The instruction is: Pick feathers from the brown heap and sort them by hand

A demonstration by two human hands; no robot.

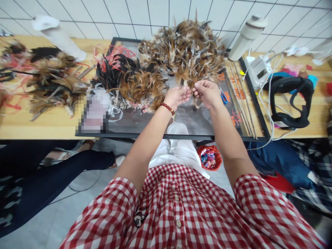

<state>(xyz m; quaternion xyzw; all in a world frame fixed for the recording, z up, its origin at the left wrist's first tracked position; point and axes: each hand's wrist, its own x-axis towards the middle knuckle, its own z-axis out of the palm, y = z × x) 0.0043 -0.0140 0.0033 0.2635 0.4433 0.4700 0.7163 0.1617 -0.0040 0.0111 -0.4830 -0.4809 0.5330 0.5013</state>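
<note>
Two bare hands, both over the front part of one black-framed board [129, 121] set on the wood table [62, 132]. Left hand [178, 96]: palm up, half open, fingers loosely curled; can't tell if it has hold of anything. One beaded bracelet [167, 108] on that wrist. Right hand [207, 94]: fingers bent, thumb and fingertips drawn together just beside the left fingertips; something small may sit in the pinch, too small to confirm.

Feathers: two big heaps on the board. Brown heap [185, 48] sits at the back, directly beyond the hands. Black-and-brown heap [144, 84] is left of it, near the left wrist. One more large bunch [55, 86] on the wood at left.

Around that: one white ribbon clump [100, 90] front-left of the black-and-brown heap; one pink string tangle [120, 52] behind it. Right of the right hand: one blue-handled tool [223, 98], several thin sticks [240, 103], exact count unclear. Two bottles, one left [63, 41], one right [245, 39]. One black strapped headset [308, 91] far right. One red basket [220, 162] below, with colourful scraps inside.
</note>
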